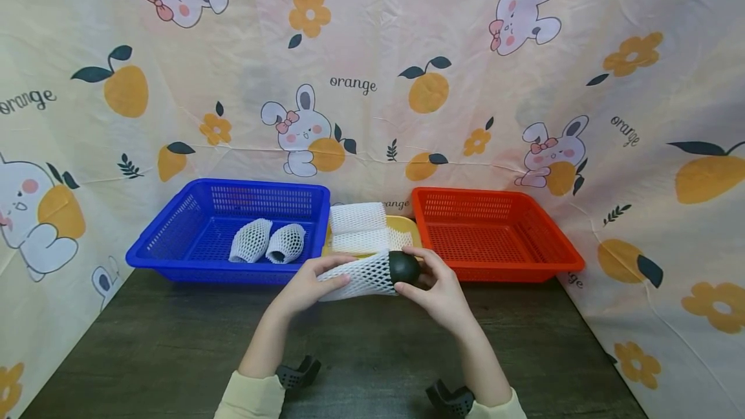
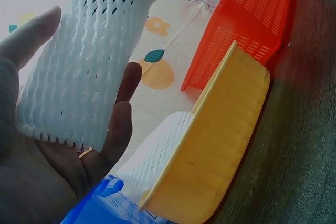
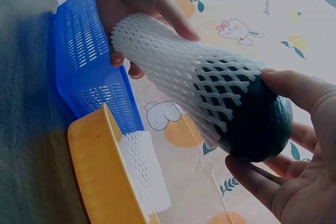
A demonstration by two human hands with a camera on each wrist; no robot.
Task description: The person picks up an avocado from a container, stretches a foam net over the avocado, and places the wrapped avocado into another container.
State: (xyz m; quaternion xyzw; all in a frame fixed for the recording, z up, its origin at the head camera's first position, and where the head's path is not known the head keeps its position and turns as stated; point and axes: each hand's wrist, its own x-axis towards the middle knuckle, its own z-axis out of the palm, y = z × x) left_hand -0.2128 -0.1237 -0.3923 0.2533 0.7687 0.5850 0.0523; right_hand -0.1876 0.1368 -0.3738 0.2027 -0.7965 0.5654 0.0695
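My left hand (image 1: pixel 305 286) grips a white foam net sleeve (image 1: pixel 363 277) near its left end, the thumb on the near side. In the left wrist view that end of the sleeve (image 2: pixel 79 93) lies flat across the palm. The right hand (image 1: pixel 439 290) holds a dark green avocado (image 1: pixel 405 268) between thumb and fingers. Seen from the right wrist, the avocado (image 3: pixel 262 124) sits partly inside the sleeve's stretched end, its rounded outer part bare. Both hands are raised over the dark table, in front of the yellow basket (image 2: pixel 215 135).
A blue basket (image 1: pixel 227 272) at the left contains two net-covered pieces (image 1: pixel 251 241). More foam net sleeves (image 1: pixel 357 218) are stacked in the yellow basket in the middle. To the right stands a red basket (image 1: pixel 500 271). A patterned cloth (image 1: pixel 372 50) hangs behind them.
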